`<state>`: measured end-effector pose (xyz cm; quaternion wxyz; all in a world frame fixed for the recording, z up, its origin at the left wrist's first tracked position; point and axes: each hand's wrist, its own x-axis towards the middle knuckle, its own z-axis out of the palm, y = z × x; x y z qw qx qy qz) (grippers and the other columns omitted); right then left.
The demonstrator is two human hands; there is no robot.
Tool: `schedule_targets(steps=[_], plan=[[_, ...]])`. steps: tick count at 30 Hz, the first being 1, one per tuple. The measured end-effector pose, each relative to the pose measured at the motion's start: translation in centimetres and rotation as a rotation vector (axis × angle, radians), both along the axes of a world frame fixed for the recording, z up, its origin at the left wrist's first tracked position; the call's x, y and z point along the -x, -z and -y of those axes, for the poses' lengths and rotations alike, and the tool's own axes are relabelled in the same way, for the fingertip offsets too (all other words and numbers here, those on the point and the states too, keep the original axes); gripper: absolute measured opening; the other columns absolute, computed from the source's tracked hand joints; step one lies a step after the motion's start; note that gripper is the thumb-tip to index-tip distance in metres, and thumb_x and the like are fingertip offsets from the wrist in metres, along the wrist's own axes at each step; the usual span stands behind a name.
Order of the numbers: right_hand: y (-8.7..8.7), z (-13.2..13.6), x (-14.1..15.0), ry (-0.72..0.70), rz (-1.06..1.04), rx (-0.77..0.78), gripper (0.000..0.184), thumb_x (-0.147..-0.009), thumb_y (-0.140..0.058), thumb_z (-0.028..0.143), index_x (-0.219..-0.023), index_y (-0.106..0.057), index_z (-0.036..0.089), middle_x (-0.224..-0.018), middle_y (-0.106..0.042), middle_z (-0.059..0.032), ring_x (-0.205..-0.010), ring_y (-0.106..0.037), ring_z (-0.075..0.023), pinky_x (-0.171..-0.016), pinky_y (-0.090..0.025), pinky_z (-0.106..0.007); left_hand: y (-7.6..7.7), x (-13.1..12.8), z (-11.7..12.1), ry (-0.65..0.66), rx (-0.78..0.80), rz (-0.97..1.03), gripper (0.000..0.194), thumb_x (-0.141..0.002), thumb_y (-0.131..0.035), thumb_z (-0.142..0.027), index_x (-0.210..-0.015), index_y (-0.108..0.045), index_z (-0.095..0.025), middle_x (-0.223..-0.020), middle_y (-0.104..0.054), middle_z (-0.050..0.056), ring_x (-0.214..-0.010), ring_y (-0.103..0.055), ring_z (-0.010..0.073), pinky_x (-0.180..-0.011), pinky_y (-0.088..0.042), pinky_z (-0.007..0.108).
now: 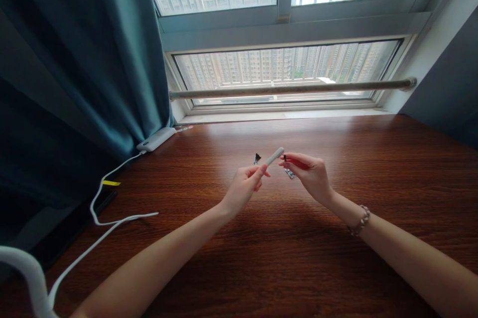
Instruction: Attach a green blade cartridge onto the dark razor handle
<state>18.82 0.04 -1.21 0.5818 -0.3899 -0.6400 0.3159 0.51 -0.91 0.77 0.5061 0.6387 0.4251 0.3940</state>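
My left hand (246,181) is closed around the lower end of a slim whitish comb-like stick (275,156). Its upper end tilts up to the right and shows short dark teeth along the right side. Close to that end, my right hand (308,171) pinches a small black piece (285,158), too small to name. Whether the piece touches the teeth, I cannot tell. Just behind my left hand lies a small black-and-silver object (257,158). Partly hidden by my right fingers is a small shiny patterned item (290,174) on the table.
The brown wooden table (261,268) runs up to the window. A white power strip (157,139) sits at the far left, by the blue curtain (123,69). A white cable (112,223) crosses the left side, near a yellow strip (111,183). A metal bar (291,89) spans the window.
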Motion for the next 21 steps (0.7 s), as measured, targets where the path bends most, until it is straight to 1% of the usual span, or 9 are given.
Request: schedule_targets(steps=[6, 11, 16, 19, 21], plan=[[-0.07, -0.07, -0.09, 0.006, 0.004, 0.004, 0.021, -0.074, -0.061, 0.028, -0.093, -0.065, 0.02, -0.087, -0.069, -0.0052, -0.078, -0.066, -0.022, -0.074, -0.054, -0.036, -0.02, 0.04, -0.03, 0.025, -0.034, -0.034, 0.042, -0.078, -0.044, -0.052, -0.075, -0.06, -0.013, -0.045, -0.034, -0.005, -0.045, -0.032, 0.0072, -0.047, -0.026, 0.021], [0.09, -0.14, -0.08, 0.019, 0.009, -0.003, 0.02, -0.074, -0.062, 0.028, -0.092, -0.065, 0.021, -0.087, -0.069, -0.0051, -0.079, -0.065, -0.0223, -0.073, -0.054, -0.035, 0.03, 0.16, -0.08, -0.015, -0.025, -0.027, 0.041, -0.078, -0.043, -0.052, -0.074, -0.059, -0.014, -0.044, -0.033, -0.006, -0.044, -0.031, 0.0071, -0.047, -0.026, 0.021], [-0.11, -0.03, -0.16, 0.036, 0.071, -0.042, 0.019, -0.074, -0.061, 0.028, -0.091, -0.066, 0.021, -0.086, -0.069, -0.0049, -0.077, -0.065, -0.0211, -0.07, -0.053, -0.034, -0.04, 0.12, -0.07, 0.027, -0.026, -0.023, 0.039, -0.078, -0.045, -0.049, -0.073, -0.059, -0.013, -0.045, -0.034, -0.006, -0.045, -0.032, 0.0067, -0.047, -0.025, 0.021], [-0.38, 0.11, -0.13, 0.036, 0.148, -0.084, 0.018, -0.076, -0.059, 0.028, -0.093, -0.066, 0.023, -0.088, -0.068, -0.0043, -0.076, -0.064, -0.0201, -0.068, -0.053, -0.033, 0.02, 0.14, -0.21, -0.021, 0.014, 0.028, 0.04, -0.079, -0.044, -0.05, -0.072, -0.058, -0.013, -0.043, -0.033, -0.006, -0.042, -0.029, 0.0056, -0.045, -0.023, 0.021], [-0.48, 0.18, -0.05, 0.033, 0.227, -0.15, 0.017, -0.077, -0.058, 0.026, -0.092, -0.066, 0.024, -0.09, -0.068, -0.0038, -0.078, -0.063, -0.0192, -0.069, -0.052, -0.032, 0.06, 0.15, -0.31, -0.028, 0.089, 0.093, 0.041, -0.078, -0.044, -0.051, -0.075, -0.057, -0.012, -0.042, -0.031, -0.007, -0.039, -0.025, 0.0045, -0.042, -0.019, 0.021]])
